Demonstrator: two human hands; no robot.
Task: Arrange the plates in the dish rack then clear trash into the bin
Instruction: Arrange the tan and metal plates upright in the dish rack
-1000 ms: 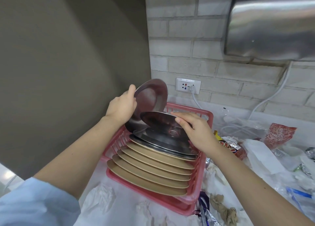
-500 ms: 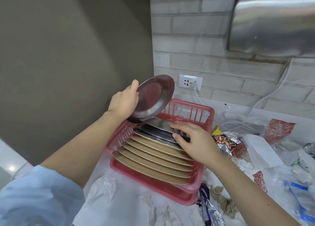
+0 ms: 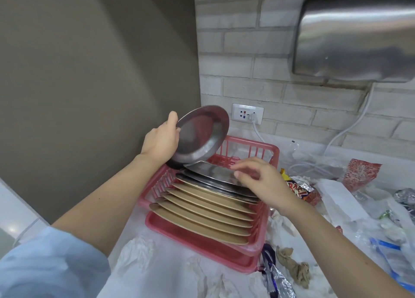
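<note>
Since half a second ago, right hand [image 3: 263, 182] has lifted off the racked plates; fingers now loose, hovering just above the top steel plate [image 3: 211, 169], gripping nothing. Left hand [image 3: 160, 141] grips a steel plate [image 3: 201, 135] by its rim, tilted over the pink dish rack's [image 3: 272, 150] far end. Tan plates [image 3: 202, 210] stand slotted nearer. Wrappers [image 3: 301, 191] lie right of the rack.

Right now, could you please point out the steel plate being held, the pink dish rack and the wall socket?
steel plate [image 3: 203, 132], head view, inner face.
pink dish rack [image 3: 253, 144], head view, back rim.
wall socket [image 3: 246, 115], head view, faceplate centre.
</note>
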